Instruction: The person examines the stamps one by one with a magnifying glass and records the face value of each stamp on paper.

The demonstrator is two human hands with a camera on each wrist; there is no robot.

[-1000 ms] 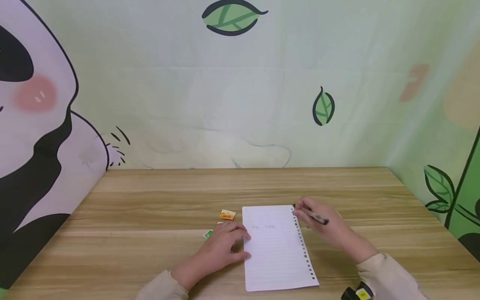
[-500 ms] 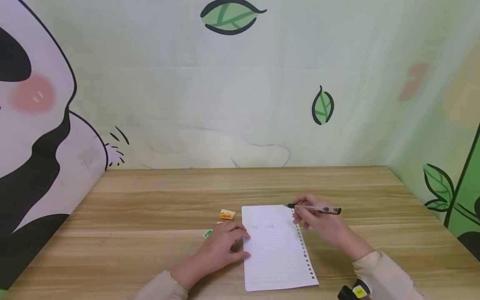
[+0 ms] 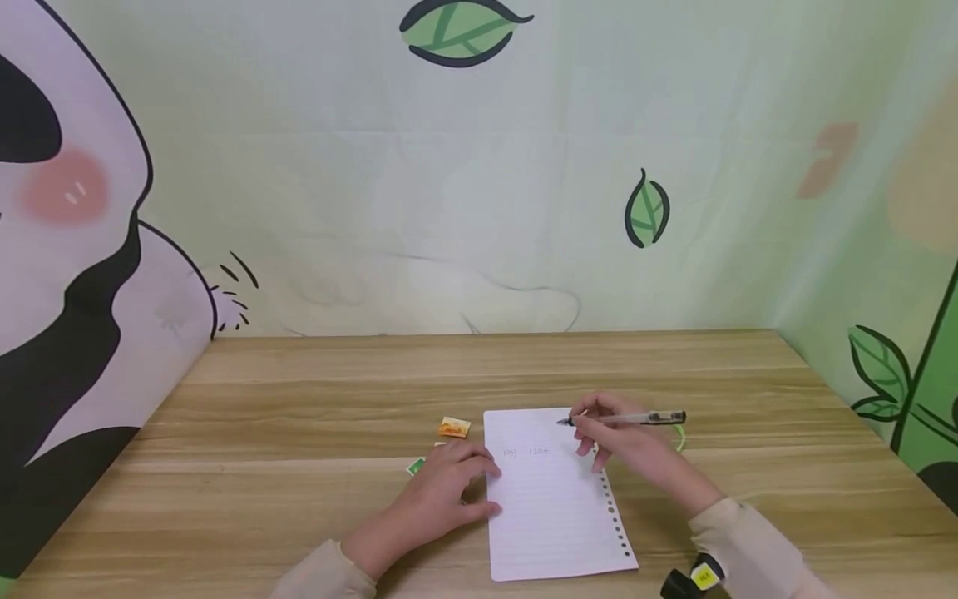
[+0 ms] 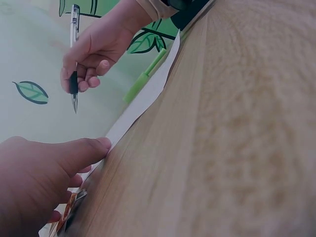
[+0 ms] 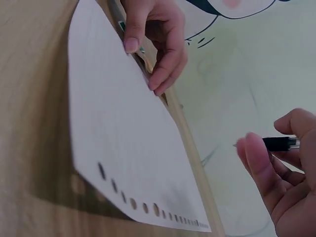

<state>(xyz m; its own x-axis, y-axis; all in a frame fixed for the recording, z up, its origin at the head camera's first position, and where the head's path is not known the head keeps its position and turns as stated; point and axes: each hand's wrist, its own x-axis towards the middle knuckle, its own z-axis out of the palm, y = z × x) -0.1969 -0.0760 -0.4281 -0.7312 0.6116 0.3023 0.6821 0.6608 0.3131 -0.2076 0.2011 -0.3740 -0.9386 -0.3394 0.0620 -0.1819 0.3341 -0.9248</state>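
Writing on the paper [image 3: 550, 491] too small to read; green card [image 3: 415, 467] half hidden under the left hand [image 3: 441, 491]; green marker [image 3: 678, 436] mostly behind the right hand [image 3: 636, 449].

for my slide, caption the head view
Right hand holds a pen over lined paper; left hand steadies it.

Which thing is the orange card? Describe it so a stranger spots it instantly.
Start at the wooden table and find the white lined sheet near its front edge. Just off the sheet's top left corner, beyond the left hand, lies the orange card. Its neighbour under that hand is the green card.
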